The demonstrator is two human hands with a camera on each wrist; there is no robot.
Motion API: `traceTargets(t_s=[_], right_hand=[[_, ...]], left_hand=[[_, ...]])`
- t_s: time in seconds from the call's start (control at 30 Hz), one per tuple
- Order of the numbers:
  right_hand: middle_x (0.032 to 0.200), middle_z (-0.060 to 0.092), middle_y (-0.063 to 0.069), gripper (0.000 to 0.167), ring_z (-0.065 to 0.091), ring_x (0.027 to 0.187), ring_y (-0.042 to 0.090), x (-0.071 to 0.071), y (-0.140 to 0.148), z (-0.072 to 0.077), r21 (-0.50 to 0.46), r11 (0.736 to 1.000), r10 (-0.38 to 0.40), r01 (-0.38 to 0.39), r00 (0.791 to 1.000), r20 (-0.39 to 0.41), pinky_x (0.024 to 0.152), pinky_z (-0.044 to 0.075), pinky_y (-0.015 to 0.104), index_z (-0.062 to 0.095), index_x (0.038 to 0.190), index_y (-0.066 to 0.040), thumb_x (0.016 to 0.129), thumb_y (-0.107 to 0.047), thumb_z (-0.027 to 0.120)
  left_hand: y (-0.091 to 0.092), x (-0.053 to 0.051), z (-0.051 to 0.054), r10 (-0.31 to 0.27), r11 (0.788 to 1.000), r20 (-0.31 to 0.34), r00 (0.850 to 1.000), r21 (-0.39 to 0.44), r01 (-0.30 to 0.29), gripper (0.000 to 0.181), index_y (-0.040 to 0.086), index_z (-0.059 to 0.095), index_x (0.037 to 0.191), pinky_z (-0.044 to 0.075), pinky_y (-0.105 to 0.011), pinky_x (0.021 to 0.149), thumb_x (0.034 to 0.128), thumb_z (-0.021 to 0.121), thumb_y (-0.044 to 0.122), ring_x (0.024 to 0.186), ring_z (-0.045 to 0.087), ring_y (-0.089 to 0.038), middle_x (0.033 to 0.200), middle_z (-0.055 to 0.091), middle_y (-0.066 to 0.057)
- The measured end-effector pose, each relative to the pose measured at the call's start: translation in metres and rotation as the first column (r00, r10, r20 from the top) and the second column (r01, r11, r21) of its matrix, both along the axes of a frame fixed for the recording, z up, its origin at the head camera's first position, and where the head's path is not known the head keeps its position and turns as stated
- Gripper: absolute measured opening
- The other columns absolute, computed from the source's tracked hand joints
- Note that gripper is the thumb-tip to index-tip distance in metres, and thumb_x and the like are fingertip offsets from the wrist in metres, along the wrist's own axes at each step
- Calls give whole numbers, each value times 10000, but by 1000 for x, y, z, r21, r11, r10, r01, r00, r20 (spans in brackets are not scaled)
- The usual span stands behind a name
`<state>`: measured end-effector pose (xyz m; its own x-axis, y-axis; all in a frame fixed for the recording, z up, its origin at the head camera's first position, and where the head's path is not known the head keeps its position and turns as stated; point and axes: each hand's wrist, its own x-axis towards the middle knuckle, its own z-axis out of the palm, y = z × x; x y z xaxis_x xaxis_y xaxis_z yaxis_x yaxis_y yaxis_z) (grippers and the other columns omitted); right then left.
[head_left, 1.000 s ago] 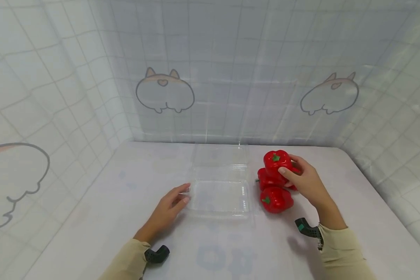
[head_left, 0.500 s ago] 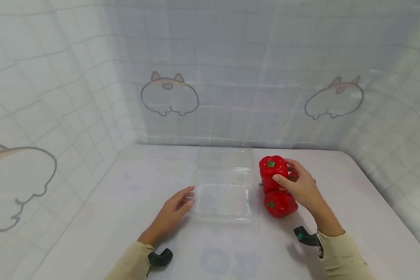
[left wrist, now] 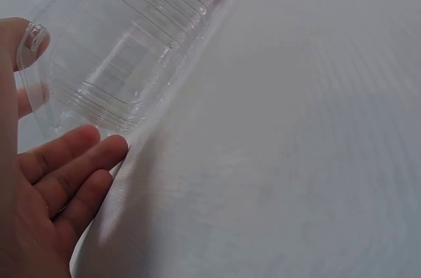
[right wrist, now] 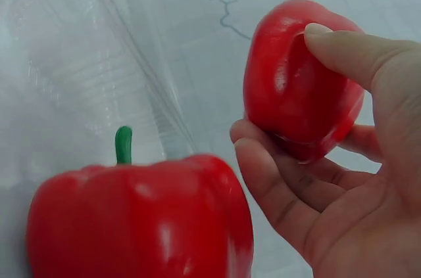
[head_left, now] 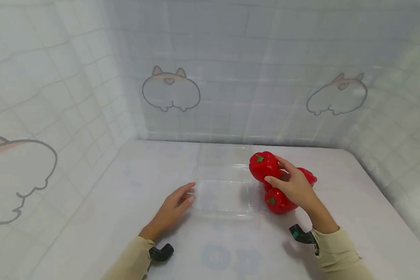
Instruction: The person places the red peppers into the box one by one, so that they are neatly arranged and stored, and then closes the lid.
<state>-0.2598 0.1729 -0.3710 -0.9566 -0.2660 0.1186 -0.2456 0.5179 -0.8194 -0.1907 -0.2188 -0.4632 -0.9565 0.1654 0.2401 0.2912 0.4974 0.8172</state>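
Aloft, the right hand [head_left: 296,188] curls round a red pepper [head_left: 263,166].

My right hand [head_left: 292,186] pinches a glossy red pepper [head_left: 263,167], green stem facing me, near the clear plastic container [head_left: 222,196], which lies spread open.

A small, booth-like work space is shown, closer to a lab or studio station than to a kitchen; what sort of building it is housed in cannot be told. The white desk [head_left: 189,233] is enclosed by a back wall [head_left: 248,105], a left wall [head_left: 77,85] and a right wall [head_left: 402,128], all lined with pale, grid-printed sheeting. Dark devices [head_left: 161,252] are worn at the sleeve cuffs [head_left: 143,245].
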Motion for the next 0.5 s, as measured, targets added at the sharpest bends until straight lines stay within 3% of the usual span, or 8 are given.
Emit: traceTargets(t_s=[0.27, 0.5], right_hand=[[1389, 547, 128, 852, 640, 1077, 310, -2, -19, 3, 87, 993, 79, -77, 997, -10, 814, 587, 479, 392, 1537, -210, 835, -485, 788], [1317, 590, 109, 846, 612, 1109, 290, -6, -28, 7, 154, 975, 157, -161, 987, 38, 810, 585, 433, 395, 1531, -176, 843, -486, 777]], left_hand=[[-3, 0, 2, -21, 1000, 18, 1000, -5, 21, 517, 222, 451, 1512, 464, -486, 1022, 1030, 569, 366, 1161, 593, -151, 1376, 581, -25], [-2, 0, 0, -19, 1000, 26, 999, 16, 18, 537, 194, 436, 1524, 457, -496, 1026, 1029, 576, 346, 1161, 590, -166, 1376, 579, -28]])
